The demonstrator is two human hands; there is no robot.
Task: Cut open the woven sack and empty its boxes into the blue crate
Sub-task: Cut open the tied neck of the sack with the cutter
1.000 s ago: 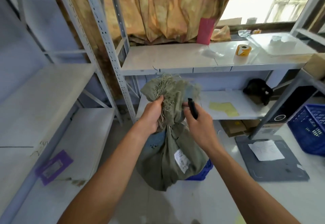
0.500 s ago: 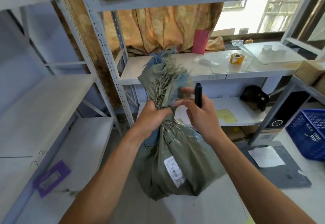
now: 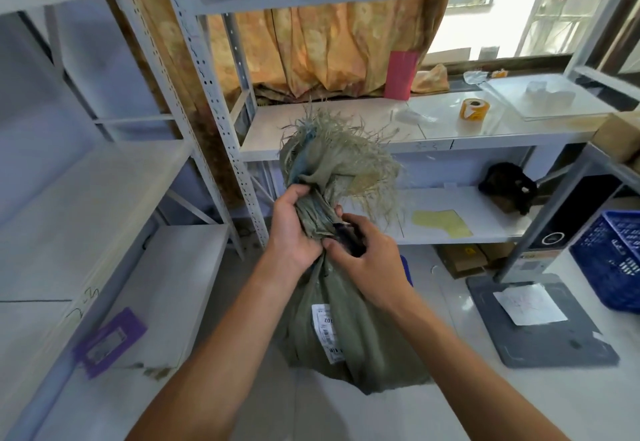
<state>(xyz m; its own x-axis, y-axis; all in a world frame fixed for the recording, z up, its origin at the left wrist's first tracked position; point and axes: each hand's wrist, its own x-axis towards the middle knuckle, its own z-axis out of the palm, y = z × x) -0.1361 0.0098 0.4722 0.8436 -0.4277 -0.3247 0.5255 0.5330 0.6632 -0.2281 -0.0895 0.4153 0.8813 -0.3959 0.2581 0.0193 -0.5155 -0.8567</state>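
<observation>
A grey-green woven sack [image 3: 349,336] hangs in front of me, its neck bunched and its top frayed into loose strands [image 3: 339,149]. A white barcode label [image 3: 327,331] sits on its side. My left hand [image 3: 294,229] is clenched around the neck. My right hand [image 3: 367,260] presses against the neck from the right and holds a dark cutter [image 3: 348,236], mostly hidden by my fingers. A sliver of a blue crate [image 3: 406,269] shows behind the sack. Another blue crate [image 3: 613,260] stands at the right edge.
Grey metal shelving [image 3: 204,70] surrounds me left and ahead. On the middle shelf stand a yellow tape roll [image 3: 473,108] and a pink item [image 3: 401,75]. A black object [image 3: 509,187] lies on the lower shelf. A grey floor scale [image 3: 540,329] carrying a paper sits right.
The sack has risen and its frayed top spread out. My right hand has dropped from beside the neck onto it, and the cutter that stood upright is now tucked under my fingers.
</observation>
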